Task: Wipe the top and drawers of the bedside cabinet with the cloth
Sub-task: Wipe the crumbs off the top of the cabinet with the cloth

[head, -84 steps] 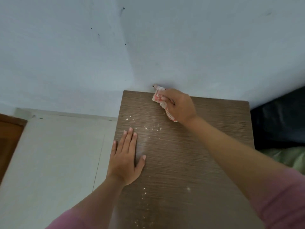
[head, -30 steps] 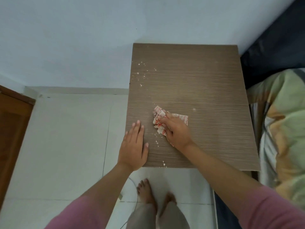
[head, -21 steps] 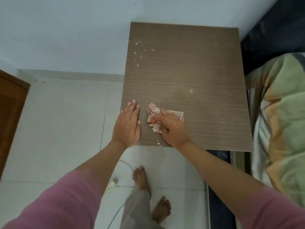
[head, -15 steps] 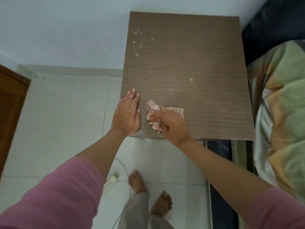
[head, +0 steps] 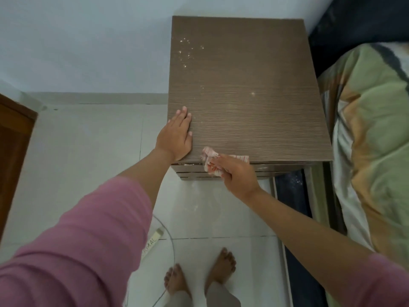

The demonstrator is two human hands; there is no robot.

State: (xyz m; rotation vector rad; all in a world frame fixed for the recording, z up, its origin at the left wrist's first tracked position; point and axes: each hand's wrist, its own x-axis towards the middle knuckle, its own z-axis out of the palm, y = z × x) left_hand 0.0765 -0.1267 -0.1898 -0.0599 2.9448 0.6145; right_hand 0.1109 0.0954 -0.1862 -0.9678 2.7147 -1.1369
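Note:
The brown wood-grain bedside cabinet [head: 250, 89] stands against the pale wall, seen from above. White crumbs [head: 186, 49] lie near its back left corner, and one speck sits mid-top. My right hand [head: 234, 176] grips a crumpled red-and-white checked cloth [head: 212, 162] at the top's front edge, hanging over the drawer fronts [head: 272, 170], of which only thin strips show. My left hand [head: 177, 136] lies flat, fingers together, on the front left corner of the top.
A bed with a green and orange cover [head: 371, 138] runs along the right side, close to the cabinet. White floor tiles [head: 88, 151] spread to the left. A white cable with a plug [head: 155, 239] lies by my bare feet [head: 199, 275]. A brown door [head: 13, 147] is far left.
My right hand dragged the cloth from the back of the top down to the front edge and partly over it. The crumbs near the front are gone. My left hand stayed on the left edge.

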